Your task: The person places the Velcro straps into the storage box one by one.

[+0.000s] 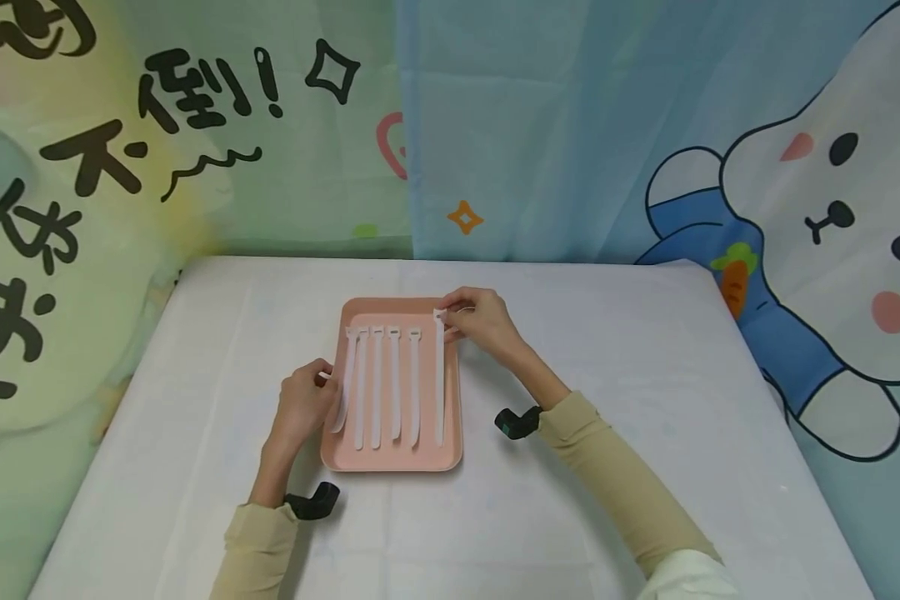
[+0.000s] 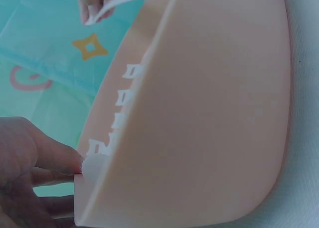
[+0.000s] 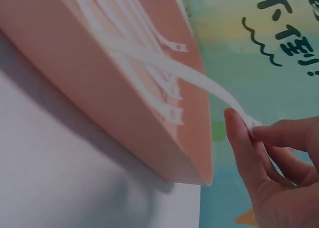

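Note:
A pink tray (image 1: 390, 460) lies on the white table (image 1: 607, 400) with several white straps side by side in it. My right hand (image 1: 474, 321) pinches the far end of the rightmost strap (image 1: 439, 379) at the tray's far right corner. In the right wrist view that strap (image 3: 199, 77) rises off the tray (image 3: 99, 98) to my fingertips (image 3: 238, 133). My left hand (image 1: 309, 398) holds the tray's left rim, fingers curled on it beside the leftmost strap (image 1: 342, 392). The left wrist view shows a thumb (image 2: 55, 156) pressing the rim of the tray (image 2: 209, 113).
Printed cloth backdrops (image 1: 570, 125) hang right behind the table's far edge. A black wrist mount (image 1: 311, 502) sits on my left wrist and another black wrist mount (image 1: 516, 422) on my right.

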Action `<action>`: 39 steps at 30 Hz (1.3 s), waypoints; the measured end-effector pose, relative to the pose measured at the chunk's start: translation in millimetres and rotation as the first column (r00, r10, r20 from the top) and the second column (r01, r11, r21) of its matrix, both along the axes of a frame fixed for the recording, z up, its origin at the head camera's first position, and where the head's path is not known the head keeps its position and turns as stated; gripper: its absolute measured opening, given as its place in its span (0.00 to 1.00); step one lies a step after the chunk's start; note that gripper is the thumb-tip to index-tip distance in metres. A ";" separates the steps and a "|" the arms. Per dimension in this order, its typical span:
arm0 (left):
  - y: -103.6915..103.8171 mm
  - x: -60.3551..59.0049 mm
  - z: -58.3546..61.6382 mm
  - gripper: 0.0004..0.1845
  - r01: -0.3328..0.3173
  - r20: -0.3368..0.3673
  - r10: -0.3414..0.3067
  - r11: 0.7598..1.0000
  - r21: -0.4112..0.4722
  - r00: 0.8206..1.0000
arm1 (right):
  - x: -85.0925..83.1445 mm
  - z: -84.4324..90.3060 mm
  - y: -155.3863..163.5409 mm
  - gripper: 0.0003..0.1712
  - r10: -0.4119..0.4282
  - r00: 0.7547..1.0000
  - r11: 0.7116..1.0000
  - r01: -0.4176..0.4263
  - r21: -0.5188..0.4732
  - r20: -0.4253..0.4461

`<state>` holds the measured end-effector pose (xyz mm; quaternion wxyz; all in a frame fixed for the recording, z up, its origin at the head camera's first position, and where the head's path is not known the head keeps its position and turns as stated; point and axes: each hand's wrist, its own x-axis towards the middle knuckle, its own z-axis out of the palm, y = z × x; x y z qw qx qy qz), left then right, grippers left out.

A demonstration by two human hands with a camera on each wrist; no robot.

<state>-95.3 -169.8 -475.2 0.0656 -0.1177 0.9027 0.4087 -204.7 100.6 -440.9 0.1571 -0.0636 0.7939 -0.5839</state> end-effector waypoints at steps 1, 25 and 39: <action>0.1 -0.2 0.1 0.15 0.000 0.002 0.000 1.000 0.000 1.000 | -0.6 -1.3 -1.0 0.14 0.012 1.000 1.000 -0.011 0.024 -0.009; 0.3 -0.9 -0.5 0.14 -0.002 -0.013 0.003 1.000 0.015 1.000 | -8.7 -18.8 -27.1 0.18 0.329 0.927 0.836 -0.199 0.512 -0.178; -2.1 -1.0 -4.0 0.13 0.010 -0.039 -0.010 1.000 0.000 0.999 | -4.9 -26.7 -32.4 0.12 0.530 0.787 0.690 -0.182 0.701 -0.317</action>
